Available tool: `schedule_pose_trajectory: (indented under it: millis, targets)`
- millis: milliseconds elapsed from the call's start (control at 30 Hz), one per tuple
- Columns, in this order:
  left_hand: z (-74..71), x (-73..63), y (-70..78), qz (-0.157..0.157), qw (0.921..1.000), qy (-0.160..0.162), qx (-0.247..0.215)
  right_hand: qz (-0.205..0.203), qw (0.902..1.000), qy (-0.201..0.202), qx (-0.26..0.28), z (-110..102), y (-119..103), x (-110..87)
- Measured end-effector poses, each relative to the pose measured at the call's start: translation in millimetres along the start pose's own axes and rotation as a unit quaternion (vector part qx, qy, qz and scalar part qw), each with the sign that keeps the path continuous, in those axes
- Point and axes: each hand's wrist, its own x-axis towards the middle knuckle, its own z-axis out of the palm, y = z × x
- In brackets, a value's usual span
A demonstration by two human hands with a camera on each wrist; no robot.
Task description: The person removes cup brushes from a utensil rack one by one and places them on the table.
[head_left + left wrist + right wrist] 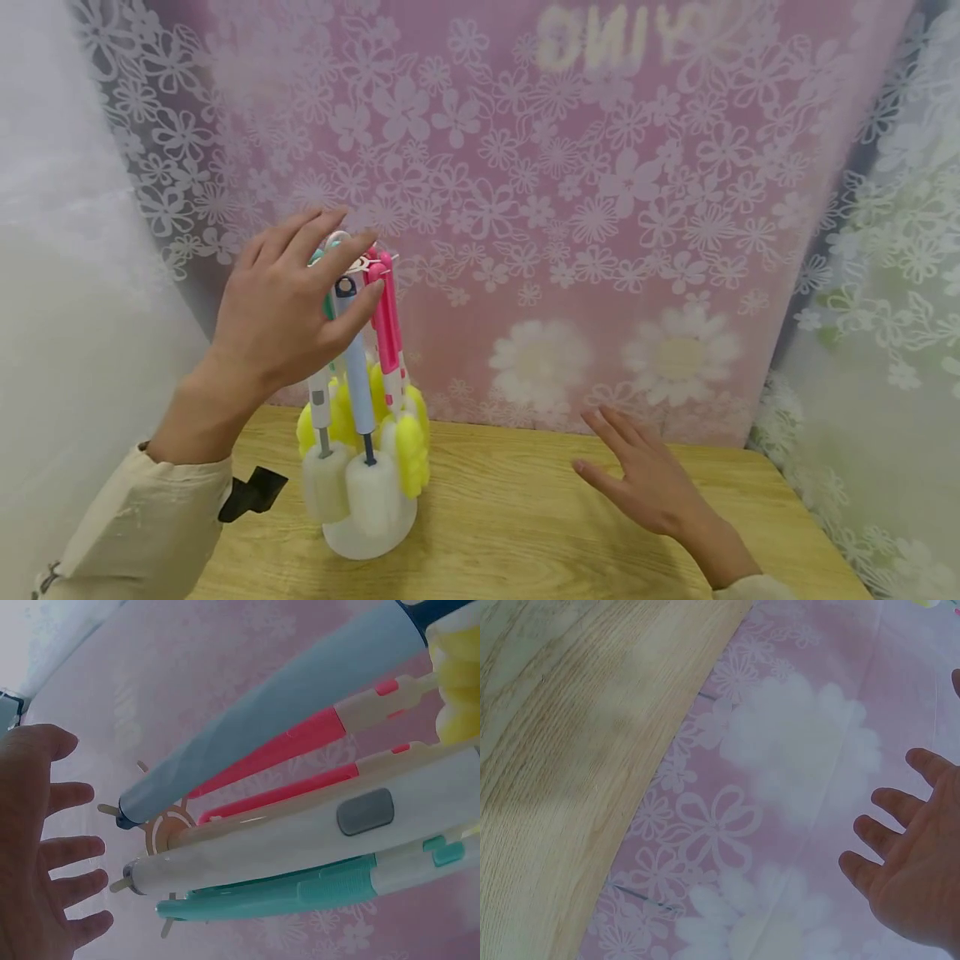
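Note:
A hanging rack with a white round base (362, 546) carries several cleaning brushes, their handles up and heads down. One has a light blue handle (357, 375) and a white sponge head (372, 496); others have pink handles (387, 321), and a white handle (300, 851) and green handles (292, 892) show in the left wrist view. My left hand (281, 300) hovers spread above the rack's hook ring (161, 832). In the left wrist view its fingertips stand a little off the hooks, holding nothing. My right hand (648, 483), also spread, is over the table's right side.
Yellow bumpy brush heads (412, 454) ring the rack's lower part. The wooden table (510, 517) ends at a pink flowered curtain (465, 333) behind. Pale sheets hang at left (82, 350) and right (892, 400). A black strap (258, 492) sticks out from the left sleeve.

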Motion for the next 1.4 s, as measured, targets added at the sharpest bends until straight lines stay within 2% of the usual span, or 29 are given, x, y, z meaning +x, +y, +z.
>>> schedule_pose_trajectory:
  millis: [67,200,333,600,833,1000,1200,1400]
  targets:
    - [1.3,-0.9,-3.4,-0.017,0.9997,-0.018,0.008,-0.001,1.0,-0.002,-0.001,1,0,0.4]
    - [3.2,-1.5,-9.2,-0.052,0.9955,-0.076,0.021,-0.003,0.9999,-0.007,-0.014,4,-1,1.6]
    - [4.9,-1.9,-15.4,-0.069,0.9899,-0.124,0.01,-0.007,0.9997,-0.009,-0.024,6,-2,2.9]
    - [8.0,-5.3,-22.0,-0.079,0.9829,-0.165,-0.024,-0.008,0.9997,-0.013,-0.02,8,-10,4.2]
    - [12.7,-8.1,-24.2,-0.068,0.9859,-0.151,-0.025,-0.009,0.9997,-0.019,-0.01,15,-15,9.1]
    - [15.7,-8.0,-23.0,-0.08,0.9871,-0.136,-0.028,-0.015,0.9997,-0.018,0.01,18,-25,16.1]
    - [22.3,-9.0,-24.5,-0.079,0.9934,-0.079,-0.024,-0.026,0.997,0.008,0.072,20,-51,29.2]
    - [28.7,-9.0,-23.9,-0.075,0.9965,-0.031,-0.021,-0.044,0.9875,0.028,0.148,16,-84,46.4]
